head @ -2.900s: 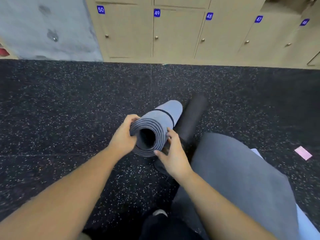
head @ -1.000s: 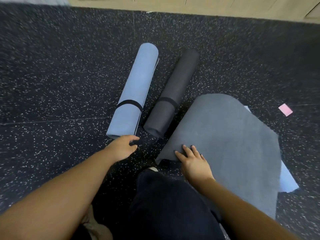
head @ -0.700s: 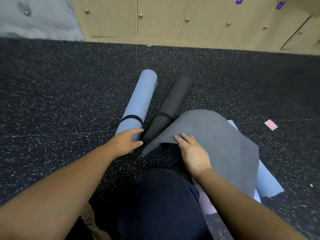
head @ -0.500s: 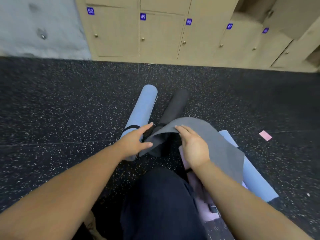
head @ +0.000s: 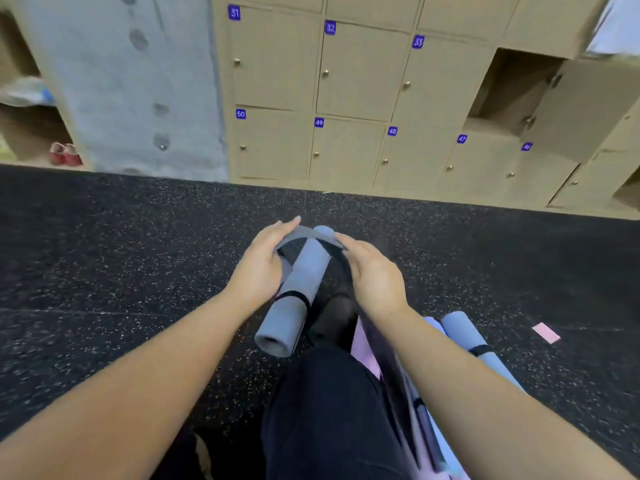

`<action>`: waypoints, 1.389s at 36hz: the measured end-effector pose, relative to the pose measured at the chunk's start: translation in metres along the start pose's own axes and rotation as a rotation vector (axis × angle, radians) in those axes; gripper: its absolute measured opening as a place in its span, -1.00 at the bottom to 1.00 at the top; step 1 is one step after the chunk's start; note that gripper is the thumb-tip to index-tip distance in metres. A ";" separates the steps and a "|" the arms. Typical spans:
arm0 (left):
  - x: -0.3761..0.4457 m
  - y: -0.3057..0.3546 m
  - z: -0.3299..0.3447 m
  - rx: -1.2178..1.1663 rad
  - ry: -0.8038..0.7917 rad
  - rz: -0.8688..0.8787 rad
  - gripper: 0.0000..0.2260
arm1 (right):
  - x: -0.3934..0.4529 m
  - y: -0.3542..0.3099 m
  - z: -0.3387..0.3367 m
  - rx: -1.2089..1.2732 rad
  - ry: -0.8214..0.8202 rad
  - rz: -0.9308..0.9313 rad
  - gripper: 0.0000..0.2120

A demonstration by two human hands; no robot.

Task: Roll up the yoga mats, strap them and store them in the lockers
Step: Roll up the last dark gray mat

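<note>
On speckled black floor (head: 104, 271) before tan lockers (head: 346, 81), left hand (head: 258, 268) and right hand (head: 375, 278) grasp grey mat (head: 304, 233).

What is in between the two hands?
In the head view, the rolled blue-grey yoga mat with a black strap lies between the left hand and right hand, under the grey mat edge they lift.
</note>
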State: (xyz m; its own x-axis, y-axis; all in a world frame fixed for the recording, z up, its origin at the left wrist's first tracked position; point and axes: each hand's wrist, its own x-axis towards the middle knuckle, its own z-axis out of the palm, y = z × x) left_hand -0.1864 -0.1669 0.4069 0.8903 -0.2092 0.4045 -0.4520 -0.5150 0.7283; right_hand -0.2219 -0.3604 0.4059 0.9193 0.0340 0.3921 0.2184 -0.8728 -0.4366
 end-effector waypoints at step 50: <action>-0.006 -0.077 -0.150 -0.015 0.233 -0.369 -0.34 | 0.060 -0.167 0.151 0.464 -0.627 -0.106 -0.21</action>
State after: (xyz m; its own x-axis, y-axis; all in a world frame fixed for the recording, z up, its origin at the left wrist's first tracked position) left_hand -0.1656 -0.0015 0.4307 0.9568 0.1807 0.2280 -0.1078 -0.5078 0.8547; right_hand -0.1539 -0.1388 0.3801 0.8687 0.4950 -0.0194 0.3027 -0.5615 -0.7701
